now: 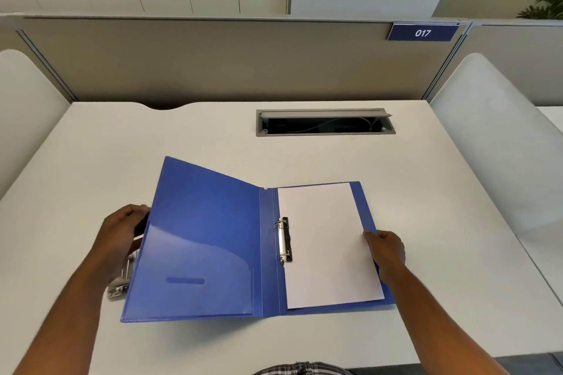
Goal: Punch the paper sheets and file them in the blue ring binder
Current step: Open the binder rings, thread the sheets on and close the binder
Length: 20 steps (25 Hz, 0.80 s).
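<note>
The blue ring binder (213,240) lies open near the middle of the white tabletop (441,222), its near edge well back from the tabletop's near edge, with bare surface to the far side and on the right. The left cover is tilted up off the tabletop, and the left hand (122,231) grips its outer left edge, fingers curled around it. Just under and beside that cover, at the near left, a metal hole punch (120,285) shows in part. On the right half of the binder lie the paper sheets (329,246), white and blank, their left margin threaded on the two metal rings (284,242), which look closed. The right hand (387,250) rests at the sheets' right edge, fingers closed over it and the cover below. Farther away, a grey cable tray (326,123) is sunk into the tabletop, its lid open and cables inside. On the partition beyond, a blue tag (423,32) reads "017".
</note>
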Motion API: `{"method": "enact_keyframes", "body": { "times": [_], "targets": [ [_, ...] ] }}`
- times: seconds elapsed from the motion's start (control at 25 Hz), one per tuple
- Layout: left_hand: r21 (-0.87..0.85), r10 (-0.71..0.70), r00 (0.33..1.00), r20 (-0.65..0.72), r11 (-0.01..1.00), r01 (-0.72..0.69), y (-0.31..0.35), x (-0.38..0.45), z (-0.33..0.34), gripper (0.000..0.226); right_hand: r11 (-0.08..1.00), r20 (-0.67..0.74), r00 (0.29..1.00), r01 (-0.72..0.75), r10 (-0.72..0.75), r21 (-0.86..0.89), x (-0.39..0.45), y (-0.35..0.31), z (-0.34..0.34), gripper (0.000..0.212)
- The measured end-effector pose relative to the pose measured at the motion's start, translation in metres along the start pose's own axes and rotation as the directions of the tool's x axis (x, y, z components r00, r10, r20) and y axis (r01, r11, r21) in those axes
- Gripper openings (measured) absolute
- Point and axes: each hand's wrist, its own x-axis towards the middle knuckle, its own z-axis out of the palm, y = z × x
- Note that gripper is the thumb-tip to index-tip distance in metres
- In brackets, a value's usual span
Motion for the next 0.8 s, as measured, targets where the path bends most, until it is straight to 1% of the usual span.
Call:
{"method": "enact_keyframes", "body": {
  "times": [0.08,0.16,0.2,0.24,0.28,0.36,0.4,0.44,0.48,0.56,0.6,0.68,0.8],
  "targets": [
    [-0.079,0.026,0.997,0.079,0.997,-0.02,0.011,-0.01,0.01,0.023,1.0,0.028,1.0,0.013,-0.014,0.026,-0.002,-0.001,0.0,0.019],
    [-0.094,0.054,0.99,0.133,0.995,-0.042,0.013,-0.016,0.025,0.018,0.999,0.041,0.999,0.016,-0.018,0.043,-0.003,0.0,0.0,0.02],
    [-0.106,0.042,0.982,0.182,0.994,-0.023,0.014,-0.022,0.036,0.012,0.999,0.046,0.999,0.011,-0.013,0.047,-0.003,0.001,0.0,0.019],
    [-0.123,-0.002,0.973,0.231,0.992,0.031,0.01,-0.023,0.046,0.009,0.999,0.049,0.999,0.005,-0.007,0.05,-0.003,0.001,0.0,0.02],
    [-0.152,-0.045,0.957,0.287,0.984,0.092,0.006,-0.025,0.056,0.016,0.998,0.052,0.999,-0.004,0.001,0.063,-0.002,0.003,0.0,0.025],
    [-0.205,-0.176,0.936,0.306,0.948,0.245,-0.002,-0.029,0.082,0.044,0.995,0.066,0.998,-0.029,0.022,0.095,-0.002,0.006,0.0,0.031],
    [-0.223,-0.191,0.935,0.298,0.939,0.263,-0.007,-0.032,0.094,0.059,0.993,0.074,0.997,-0.041,0.033,0.111,-0.005,0.005,-0.001,0.028],
    [-0.206,-0.176,0.934,0.31,0.947,0.247,-0.01,-0.036,0.105,0.066,0.99,0.085,0.995,-0.053,0.042,0.13,-0.007,0.005,-0.001,0.026],
    [-0.167,-0.139,0.924,0.357,0.963,0.21,-0.015,-0.04,0.117,0.066,0.987,0.092,0.994,-0.065,0.052,0.146,-0.01,0.003,-0.001,0.028],
    [0.004,-0.104,0.88,0.463,0.993,0.115,-0.029,-0.044,0.133,0.041,0.987,0.109,0.992,-0.075,0.06,0.145,-0.018,-0.001,-0.005,0.029],
    [0.068,-0.102,0.86,0.5,0.995,0.078,-0.036,-0.044,0.141,0.038,0.987,0.117,0.991,-0.082,0.066,0.138,-0.019,-0.002,-0.006,0.032],
    [0.149,-0.133,0.856,0.5,0.987,0.067,-0.059,-0.032,0.144,0.041,0.986,0.134,0.987,-0.104,0.086,0.133,-0.019,-0.004,-0.008,0.041],
    [0.169,-0.236,0.89,0.39,0.969,0.182,-0.073,-0.03,0.153,0.047,0.974,0.169,0.975,-0.169,0.142,0.153,-0.013,-0.001,-0.009,0.049]
  ]
}}
